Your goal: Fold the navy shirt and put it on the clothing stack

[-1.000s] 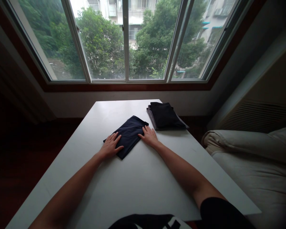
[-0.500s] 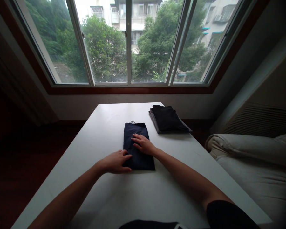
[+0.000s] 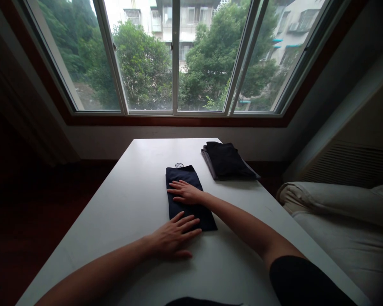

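A white table (image 3: pixel 130 204) stands below a wide window (image 3: pixel 175 55). On the table's far right lies a stack of dark clothes (image 3: pixel 228 160). Near the table's middle lies a folded navy cloth (image 3: pixel 185 191). The right hand (image 3: pixel 187 193) rests flat on it, fingers spread; the left hand (image 3: pixel 174 238) presses its near edge, fingers apart.

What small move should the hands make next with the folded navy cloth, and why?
Probably lift the navy cloth onto the folded pile. It already lies folded and flat, the right hand rests on it, and the left hand touches its near edge.
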